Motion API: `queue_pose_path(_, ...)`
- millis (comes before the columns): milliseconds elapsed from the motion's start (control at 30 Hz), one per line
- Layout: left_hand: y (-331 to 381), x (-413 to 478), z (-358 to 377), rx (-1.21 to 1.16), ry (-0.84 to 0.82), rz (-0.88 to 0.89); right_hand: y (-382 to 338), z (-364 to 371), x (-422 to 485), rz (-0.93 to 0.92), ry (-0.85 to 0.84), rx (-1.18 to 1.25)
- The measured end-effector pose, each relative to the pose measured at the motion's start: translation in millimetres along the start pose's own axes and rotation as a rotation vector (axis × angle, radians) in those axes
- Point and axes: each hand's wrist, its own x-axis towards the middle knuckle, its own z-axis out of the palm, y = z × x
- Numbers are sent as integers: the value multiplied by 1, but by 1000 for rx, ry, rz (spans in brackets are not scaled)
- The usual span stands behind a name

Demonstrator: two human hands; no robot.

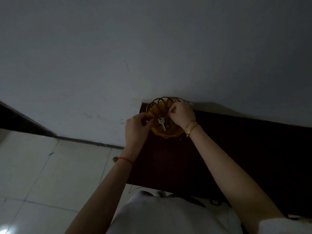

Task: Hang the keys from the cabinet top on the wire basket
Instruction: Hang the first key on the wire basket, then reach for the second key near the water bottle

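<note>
A round golden wire basket (162,100) with looped wire sides stands at the far left corner of the dark cabinet top (236,149), against the wall. A pale silver key (162,124) dangles over the basket's front, between my two hands. My left hand (137,126) pinches at the basket's left rim, fingers closed. My right hand (182,115) is closed over the right side of the rim, just right of the key's head. What holds the key up is hidden by my fingers.
A grey wall (152,48) rises directly behind the basket. Pale floor tiles (42,166) lie left of the cabinet, with a dark skirting board (87,142) along the wall. My white shirt (168,217) fills the bottom middle. The scene is dim.
</note>
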Motion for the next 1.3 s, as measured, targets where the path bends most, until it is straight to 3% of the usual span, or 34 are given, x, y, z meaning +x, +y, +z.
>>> queue_pose_path(300,12,-7,-1,-3,-40,77,34,-42,-57,-35,263,121)
queue_pose_path(467,22,-19,5,14,-105,166,56,-48,-94,7,324,136)
queue_pose_path(667,46,-32,20,122,-215,401,80,-62,-142,67,361,46)
queue_pose_path(733,76,-55,47,122,-337,541,113,-79,-185,155,455,2)
queue_pose_path(1033,110,-74,68,139,-395,630,143,-91,-224,173,483,-2)
queue_pose_path(1300,172,-160,135,133,-516,732,227,-126,-314,315,555,-18)
